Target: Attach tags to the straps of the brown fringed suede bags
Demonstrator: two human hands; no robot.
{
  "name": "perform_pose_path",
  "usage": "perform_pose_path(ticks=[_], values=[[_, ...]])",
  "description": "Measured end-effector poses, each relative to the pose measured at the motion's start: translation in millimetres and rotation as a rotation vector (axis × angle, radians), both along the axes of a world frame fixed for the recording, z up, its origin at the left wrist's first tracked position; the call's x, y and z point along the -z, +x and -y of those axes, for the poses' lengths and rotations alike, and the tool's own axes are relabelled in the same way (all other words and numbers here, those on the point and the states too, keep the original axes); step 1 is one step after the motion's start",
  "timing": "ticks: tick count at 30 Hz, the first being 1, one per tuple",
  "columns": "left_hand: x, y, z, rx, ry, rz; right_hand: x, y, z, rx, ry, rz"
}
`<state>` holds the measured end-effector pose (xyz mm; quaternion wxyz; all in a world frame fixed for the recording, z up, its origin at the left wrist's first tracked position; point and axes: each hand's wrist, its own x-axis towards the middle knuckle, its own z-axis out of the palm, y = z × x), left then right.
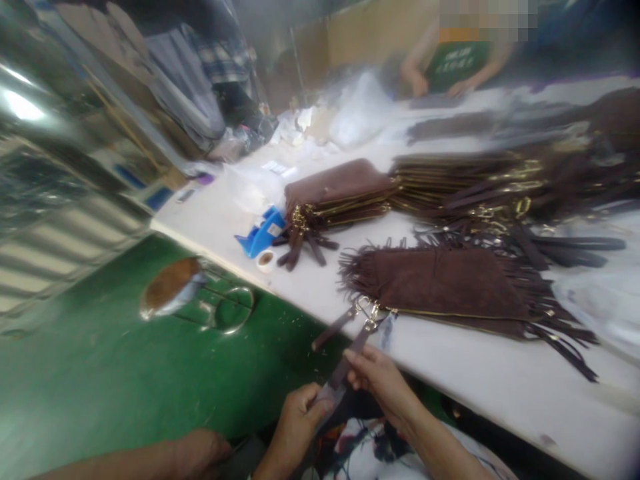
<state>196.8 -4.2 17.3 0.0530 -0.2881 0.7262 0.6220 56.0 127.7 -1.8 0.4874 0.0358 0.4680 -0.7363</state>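
Note:
A dark brown fringed pouch (450, 280), edged in gold, lies on the table with gold clasps (369, 310) at its near left corner. From there a brown wrist strap (357, 343) runs down past the table edge. My right hand (375, 377) pinches this strap between thumb and fingers. Lower down, my left hand (303, 413) is closed around its end, where a greyish, blurred piece covers it. A second short strap (333, 330) hangs loose alongside.
Stacked brown pouches (345, 183) and a blue tape dispenser (263, 233) stand on the white table (310, 293). A round stool (173, 287) is on the green floor. Another person's arm (165, 457) reaches in at lower left; a co-worker (457, 67) works across the table.

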Motion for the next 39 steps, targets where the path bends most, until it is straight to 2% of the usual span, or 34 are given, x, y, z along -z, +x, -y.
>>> perform_pose_path(ticks=[6, 10, 18, 26, 34, 39], values=[[0.5, 2.6, -1.5, 0.048, -0.01, 0.009, -3.5, 1.5, 5.3, 0.025, 0.043, -0.039], [-2.3, 1.2, 0.8, 0.029, -0.01, 0.015, -5.1, 2.3, 7.8, 0.037, 0.06, -0.054], [1.8, 2.2, 0.4, -0.062, 0.227, 0.019, 1.9, 0.2, 8.6, 0.046, 0.092, -0.206], [10.0, 10.0, 6.0, -0.064, 0.232, 0.037, 6.3, -1.1, 5.6, 0.032, 0.138, -0.276], [10.6, 9.3, 5.4, -0.013, 0.143, 0.039, 1.4, -1.6, 6.9, 0.028, 0.143, -0.197], [6.8, 7.1, 5.8, 0.037, -0.095, 0.045, 1.6, -1.4, 5.0, -0.006, 0.148, -0.172]])
